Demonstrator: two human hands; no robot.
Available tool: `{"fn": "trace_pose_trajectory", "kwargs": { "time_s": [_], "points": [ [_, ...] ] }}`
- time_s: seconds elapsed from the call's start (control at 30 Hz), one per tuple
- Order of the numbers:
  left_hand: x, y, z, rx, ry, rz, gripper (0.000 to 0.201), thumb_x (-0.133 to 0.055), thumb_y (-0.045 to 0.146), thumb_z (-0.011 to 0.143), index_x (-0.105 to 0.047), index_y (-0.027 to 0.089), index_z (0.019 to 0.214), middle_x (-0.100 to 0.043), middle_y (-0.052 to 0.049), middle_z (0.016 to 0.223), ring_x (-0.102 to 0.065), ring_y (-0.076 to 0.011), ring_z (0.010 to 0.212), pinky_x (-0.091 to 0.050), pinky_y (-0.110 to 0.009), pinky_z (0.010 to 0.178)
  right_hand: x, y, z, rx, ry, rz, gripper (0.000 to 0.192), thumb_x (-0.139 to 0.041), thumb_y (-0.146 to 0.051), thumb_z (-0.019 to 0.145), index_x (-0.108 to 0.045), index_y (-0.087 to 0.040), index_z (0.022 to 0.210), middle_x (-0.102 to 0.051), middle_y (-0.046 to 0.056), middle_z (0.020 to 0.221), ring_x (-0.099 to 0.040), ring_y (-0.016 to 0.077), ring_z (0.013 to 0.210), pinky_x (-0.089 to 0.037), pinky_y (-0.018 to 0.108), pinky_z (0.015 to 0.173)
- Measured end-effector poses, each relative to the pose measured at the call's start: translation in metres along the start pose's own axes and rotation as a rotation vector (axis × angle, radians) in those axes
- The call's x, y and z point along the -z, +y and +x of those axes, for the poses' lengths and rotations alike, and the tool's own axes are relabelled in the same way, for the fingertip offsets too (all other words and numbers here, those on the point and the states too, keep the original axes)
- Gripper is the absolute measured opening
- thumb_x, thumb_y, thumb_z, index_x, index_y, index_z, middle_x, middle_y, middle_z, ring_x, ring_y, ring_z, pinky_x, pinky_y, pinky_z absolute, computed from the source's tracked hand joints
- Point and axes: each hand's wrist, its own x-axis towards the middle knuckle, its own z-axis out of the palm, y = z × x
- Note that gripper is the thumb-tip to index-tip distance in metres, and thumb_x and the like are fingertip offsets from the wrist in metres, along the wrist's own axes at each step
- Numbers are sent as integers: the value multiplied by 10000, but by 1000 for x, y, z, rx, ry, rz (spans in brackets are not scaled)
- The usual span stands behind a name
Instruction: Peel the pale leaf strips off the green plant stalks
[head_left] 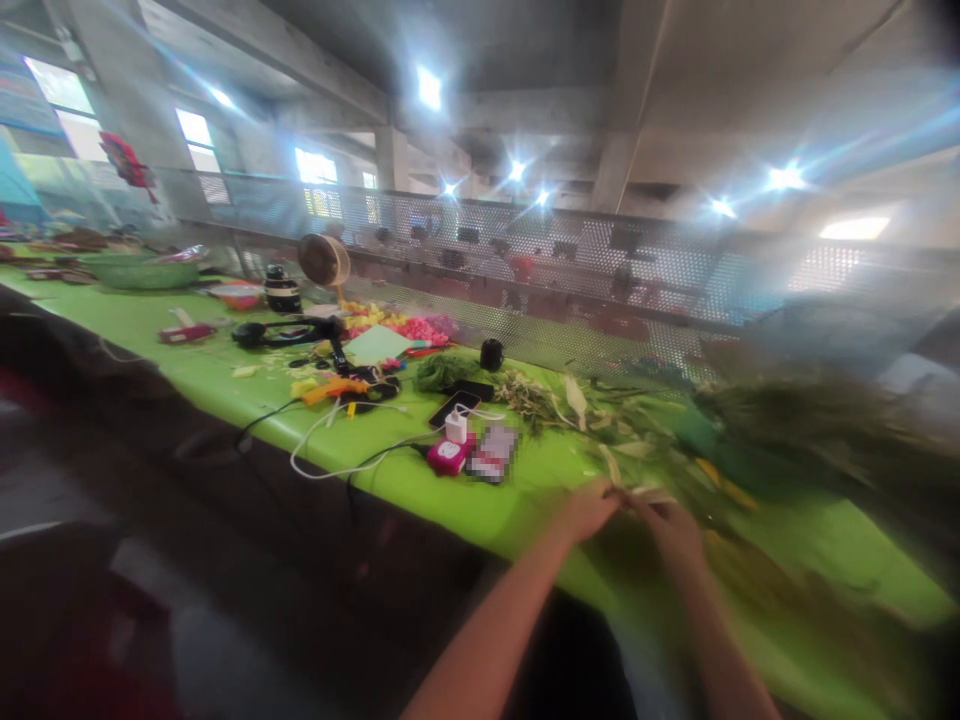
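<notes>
Head view, blurred: left hand [592, 508] and right hand [675, 530] closed together, pinching what looks like a pale strip [637, 492] over the green table [480, 500]. Heaped greenery [795, 430] just beyond, seemingly unworked; nothing finished showing.

Pale thin leaf strip [637, 492] held level over blurred greenery [787, 430]

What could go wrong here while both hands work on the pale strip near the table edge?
1. The left hand and right hand pinch a thin pale strip; it might tear.
2. The white cable loops near the green table edge; it could snag and pull the pink charger down.
</notes>
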Motion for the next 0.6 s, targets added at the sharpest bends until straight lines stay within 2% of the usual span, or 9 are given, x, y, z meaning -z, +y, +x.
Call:
{"fn": "trace_pose_trajectory", "kwargs": {
  "time_s": [0.1,0.27,0.47,0.6],
  "points": [
    [-1,0,-1,13,-2,-15,233,-564,346,818,-654,135,861,-661,-49,820,-568,-168,761,-446,-297,745,1,-3,-2,-20,17,9,287,-730,-464,612,-734,-182,665,-744,81,678,-667,285,696,-479,356,615],
    [0,-5,0,50,67,-95,398,-630,410,786,-595,115,1052,-678,-72,881,-597,-163,781,-461,-285,736,0,-10,-6,-42,87,13,271,-732,-446,592,-726,-186,667,-734,80,672,-658,275,675,-478,348,605],
    [-3,-13,3,9,67,-112,475,-688,504,725,-643,126,1009,-659,-56,878,-571,-147,769,-446,-264,718,0,-12,-7,-60,137,12,270,-715,-455,595,-683,-187,592,-695,79,585,-632,265,612,-452,338,545],
    [-4,-9,3,-35,44,-72,504,-710,516,696,-651,123,1005,-647,-40,832,-558,-146,744,-436,-261,707,0,-10,-6,-62,146,14,295,-737,-476,578,-671,-188,587,-677,63,549,-625,249,583,-443,326,532]
  ]
}}
